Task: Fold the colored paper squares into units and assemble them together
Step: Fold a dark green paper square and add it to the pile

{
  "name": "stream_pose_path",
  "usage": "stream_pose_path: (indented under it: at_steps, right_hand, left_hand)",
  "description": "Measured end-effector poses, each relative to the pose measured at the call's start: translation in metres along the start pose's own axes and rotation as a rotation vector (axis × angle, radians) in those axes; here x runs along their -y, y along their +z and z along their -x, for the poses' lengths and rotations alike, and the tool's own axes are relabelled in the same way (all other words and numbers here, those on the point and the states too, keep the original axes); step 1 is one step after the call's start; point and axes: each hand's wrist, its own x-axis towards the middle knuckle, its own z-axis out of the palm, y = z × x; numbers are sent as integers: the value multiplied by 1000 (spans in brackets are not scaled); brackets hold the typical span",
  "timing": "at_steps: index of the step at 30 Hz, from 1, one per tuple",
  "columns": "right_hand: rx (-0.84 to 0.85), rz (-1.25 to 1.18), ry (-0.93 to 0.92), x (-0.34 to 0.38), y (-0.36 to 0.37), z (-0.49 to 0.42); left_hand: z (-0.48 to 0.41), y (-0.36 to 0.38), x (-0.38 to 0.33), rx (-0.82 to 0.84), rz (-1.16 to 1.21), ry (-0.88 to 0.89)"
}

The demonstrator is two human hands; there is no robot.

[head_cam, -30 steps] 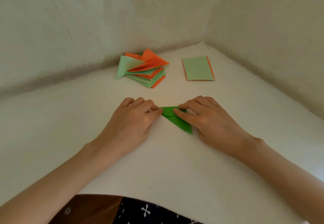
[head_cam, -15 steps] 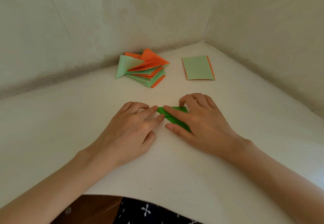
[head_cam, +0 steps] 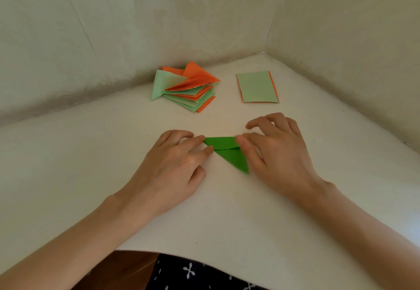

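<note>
We see a folded dark green paper piece (head_cam: 228, 153) lying flat on the white work surface (head_cam: 227, 221), roughly in the middle of the view. It has a band folded across its top and a point running down toward 5 o'clock. Our left hand (head_cam: 179, 164) comes in from 9 o'clock of the piece. Its fingers are stretched out and together, and the fingertips (head_cam: 210, 150) press on the left corner of the paper, so it grips nothing. Our right hand (head_cam: 278, 153) sits at 3 o'clock of the piece. Its forefinger and thumb lie straight along the right end of the fold and press it down, while the other fingers are loosely bent with their tips on the surface beyond. We see no pinch around the paper. At 11 o'clock of the green piece, well apart and near the back wall, there is a loose pile of folded units (head_cam: 188, 89) in pale green and orange, fanned over one another. At 1 o'clock a flat stack of paper (head_cam: 258, 87) shows a pale green top sheet with orange edges beneath. At 6 o'clock, below the curled edge of the surface, we see dark cloth with white marks (head_cam: 193, 273) and a strip of brown wood (head_cam: 127, 267).
</note>
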Motion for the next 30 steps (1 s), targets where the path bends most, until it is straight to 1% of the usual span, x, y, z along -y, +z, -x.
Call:
stream_pose_path:
  at_steps: [1,3,5,6,8,10,12,14,16,18,20,22,26,30]
  right_hand:
    - [22,-61,9,-2,1,-4]
    - [144,-191,9,-2,3,-13]
    - [267,-233,-14,1,5,-18]
    - [293,-248,-17,2,6,-21]
    - [342,-363,47,5,5,-25]
    - [381,-529,151,7,4,-28]
    - [349,-658,258,8,6,-29]
    - [272,-827,351,11,5,-31]
    - [226,-1018,404,12,2,-33]
    - [212,-1160,456,11,-1,-33]
    - [235,-1282,506,11,-4,-33]
    - [252,-1335,531,11,-4,-32]
    - [233,-1290,535,11,-4,-31]
    - [188,-1239,505,11,-4,-31]
  left_hand:
    - [0,0,0,-10,9,4]
    - [0,0,1,-29,50,2]
    - [-4,0,4,-30,140,-13]
    - [-7,-1,6,-27,210,-34]
    - [-15,-2,10,-60,360,-109]
    - [-25,-2,13,-72,445,-211]
    - [-34,-1,14,-52,570,-311]
    - [-42,-2,14,-36,832,-396]
    - [-46,-5,14,-51,1123,-431]
    - [-46,-7,14,-51,1301,-457]
    - [-45,-10,12,-33,1370,-480]
    - [-43,-11,12,-27,1403,-497]
    - [-41,-10,12,-39,1447,-502]
    - [-41,-11,10,-87,1397,-493]
